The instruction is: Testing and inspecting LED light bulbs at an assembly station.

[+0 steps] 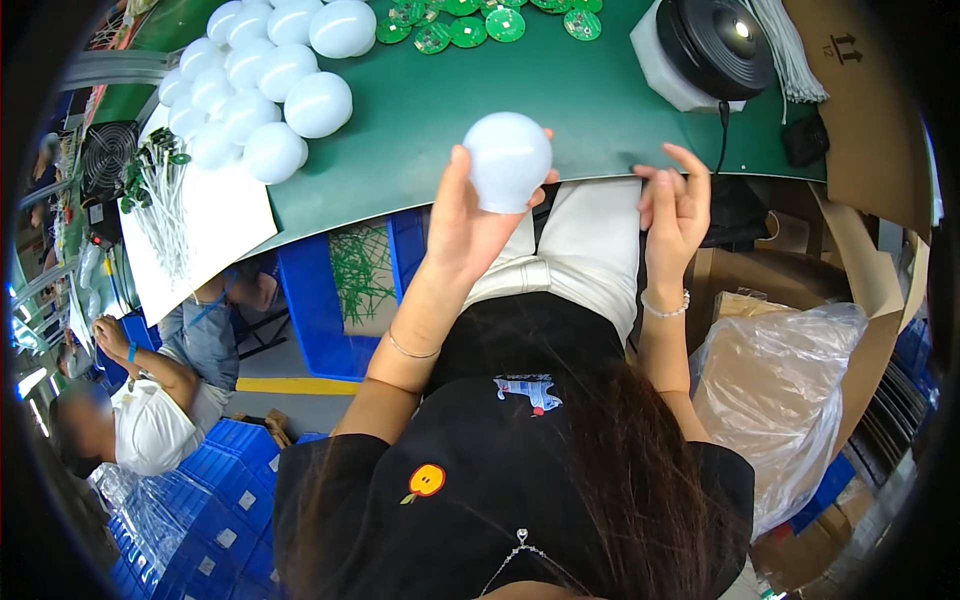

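Observation:
A white, frosted light-bulb cover [507, 155] is held in my left hand [468, 222], its rounded end up and its narrower neck toward me. The thumb and fingers wrap around its lower part, above the table's near edge. My right hand [677, 215] is raised to the right of the cover, apart from it, with fingers loosely bent and spread and nothing visible in them. Several similar white bulb covers [318, 104] are grouped at the far left of the green table [420, 130]. Round green circuit boards [505, 24] lie at the far edge.
At the far right, a round black device [715, 45] sits on a white base, beside bundled white wires [785, 50] and a small black block [805, 140]. Wired parts lie on white paper [225, 215]. Below are a blue bin [310, 300] and a plastic-lined carton [780, 390]. Another person [160, 410] sits left.

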{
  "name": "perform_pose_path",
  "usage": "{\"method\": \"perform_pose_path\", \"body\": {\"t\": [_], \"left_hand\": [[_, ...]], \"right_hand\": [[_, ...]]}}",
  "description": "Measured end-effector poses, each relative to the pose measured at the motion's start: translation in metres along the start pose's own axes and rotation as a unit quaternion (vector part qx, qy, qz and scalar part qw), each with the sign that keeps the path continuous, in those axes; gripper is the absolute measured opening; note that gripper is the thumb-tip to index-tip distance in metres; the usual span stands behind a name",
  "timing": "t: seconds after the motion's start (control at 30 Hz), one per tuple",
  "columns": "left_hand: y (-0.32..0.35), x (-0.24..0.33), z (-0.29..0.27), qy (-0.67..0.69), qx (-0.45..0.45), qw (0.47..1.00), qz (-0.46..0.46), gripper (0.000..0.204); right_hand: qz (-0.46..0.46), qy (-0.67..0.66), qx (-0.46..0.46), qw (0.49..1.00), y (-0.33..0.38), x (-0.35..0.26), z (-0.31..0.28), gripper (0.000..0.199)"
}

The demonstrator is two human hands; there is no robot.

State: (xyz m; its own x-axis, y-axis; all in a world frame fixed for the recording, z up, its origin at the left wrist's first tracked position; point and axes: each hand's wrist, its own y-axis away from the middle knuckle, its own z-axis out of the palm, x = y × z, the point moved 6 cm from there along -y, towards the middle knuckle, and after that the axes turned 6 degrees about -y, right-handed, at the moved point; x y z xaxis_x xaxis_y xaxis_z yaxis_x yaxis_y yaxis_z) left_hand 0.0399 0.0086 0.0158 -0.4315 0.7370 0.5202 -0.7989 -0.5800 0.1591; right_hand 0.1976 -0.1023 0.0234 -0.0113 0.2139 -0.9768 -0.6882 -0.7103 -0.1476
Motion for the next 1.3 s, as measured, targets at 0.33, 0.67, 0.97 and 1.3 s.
{"method": "perform_pose_path", "body": {"t": [0.33, 0.67, 0.97, 1.3], "left_hand": [[0.013, 0.01, 0.026, -0.369, -0.032, 0.89, 0.266, 0.083], [0.008, 0.01, 0.031, -0.43, -0.097, 0.841, 0.313, 0.073], [0.022, 0.013, 0.047, -0.603, -0.06, 0.645, 0.466, 0.063], [0.011, 0.01, 0.022, -0.571, -0.002, 0.756, 0.319, 0.077]], "right_hand": [[0.024, -0.054, -0.168, 0.984, 0.014, -0.028, 0.065, 0.073], [-0.138, 0.003, -0.171, 0.976, 0.019, -0.038, 0.065, 0.078], [-0.057, -0.017, -0.204, 0.977, 0.026, -0.018, 0.066, 0.088], [0.019, 0.073, -0.15, 0.986, 0.013, -0.018, 0.067, 0.086]]}}
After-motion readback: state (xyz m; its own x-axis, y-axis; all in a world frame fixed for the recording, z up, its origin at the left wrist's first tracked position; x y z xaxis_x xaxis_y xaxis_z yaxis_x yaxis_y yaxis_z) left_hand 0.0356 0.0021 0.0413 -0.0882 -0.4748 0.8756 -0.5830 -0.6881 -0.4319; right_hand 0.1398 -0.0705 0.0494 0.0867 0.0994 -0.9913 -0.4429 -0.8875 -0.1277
